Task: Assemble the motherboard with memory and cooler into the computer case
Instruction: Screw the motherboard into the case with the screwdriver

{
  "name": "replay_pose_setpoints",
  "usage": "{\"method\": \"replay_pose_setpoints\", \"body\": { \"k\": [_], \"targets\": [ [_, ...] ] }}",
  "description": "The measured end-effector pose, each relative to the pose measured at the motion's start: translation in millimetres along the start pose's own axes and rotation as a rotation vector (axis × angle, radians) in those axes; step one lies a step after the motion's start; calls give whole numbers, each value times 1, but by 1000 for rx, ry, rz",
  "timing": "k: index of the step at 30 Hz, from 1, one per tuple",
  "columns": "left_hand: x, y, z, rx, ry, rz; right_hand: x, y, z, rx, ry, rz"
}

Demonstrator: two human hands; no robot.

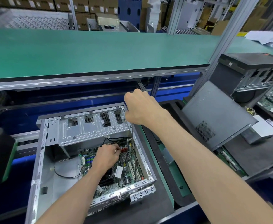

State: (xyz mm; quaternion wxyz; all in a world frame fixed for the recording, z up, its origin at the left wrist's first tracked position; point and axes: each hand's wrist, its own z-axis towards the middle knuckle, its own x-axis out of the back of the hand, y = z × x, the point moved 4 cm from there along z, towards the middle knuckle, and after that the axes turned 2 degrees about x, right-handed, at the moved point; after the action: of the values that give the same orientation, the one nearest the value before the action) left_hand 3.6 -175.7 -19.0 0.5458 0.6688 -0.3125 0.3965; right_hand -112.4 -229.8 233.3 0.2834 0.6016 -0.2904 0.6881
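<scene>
A green shelf (100,50) on an aluminium frame spans a stockroom stacked with cardboard boxes (84,5), and below it, on the dark tabletop (161,191), the open computer case (51,159) lies on its side with the motherboard (129,167) seated inside, its black cooler (107,176) partly hidden by the left wrist. The left hand (106,157) reaches into the case, fingers curled and pinching something small near the red connectors, too small to identify. The right hand (140,107) is clenched around a thin dark screwdriver (133,138) whose shaft runs down into the case; another case (252,73) stands at right.
</scene>
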Motion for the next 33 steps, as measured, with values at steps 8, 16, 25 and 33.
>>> {"method": "replay_pose_setpoints", "body": {
  "k": [8,16,25,33],
  "targets": [
    [-1,-1,0,-13,4,11,-1,2,-1,-22,39,-59],
    [-1,-1,0,-16,20,-3,3,-4,-3,45,-41,82],
    [-1,-1,0,-20,19,-2,4,1,-4,45,-40,56],
    [-2,-2,1,-17,20,2,3,1,-3,-22,61,-120]
  ]
}}
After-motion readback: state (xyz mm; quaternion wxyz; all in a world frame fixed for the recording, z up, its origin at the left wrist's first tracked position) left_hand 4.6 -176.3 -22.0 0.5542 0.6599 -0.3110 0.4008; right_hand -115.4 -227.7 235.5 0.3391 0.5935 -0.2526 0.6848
